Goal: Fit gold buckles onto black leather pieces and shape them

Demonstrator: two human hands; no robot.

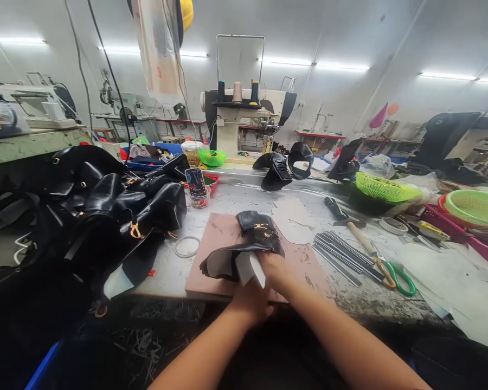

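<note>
A black leather piece (255,230) with gold-coloured fittings lies on a pinkish board (223,230) in front of me. Its near side gapes, and a white stiff flap (250,268) sticks out there. My left hand (250,300) is at the near edge, below the flap, closed about the piece's edge; its fingertips are mostly hidden. From the right, my right hand (275,273) reaches to the near right side of the leather, touching it. Its fingers disappear under or inside the piece, so their pose is hidden.
Black leather pieces (109,195) are heaped at left. A phone (196,182) leans on a clear cup. Right of the board lie dark strips (341,254), a hammer (360,235), green-handled scissors (398,277) and pale sheets (455,281). A sewing machine (248,116) stands behind.
</note>
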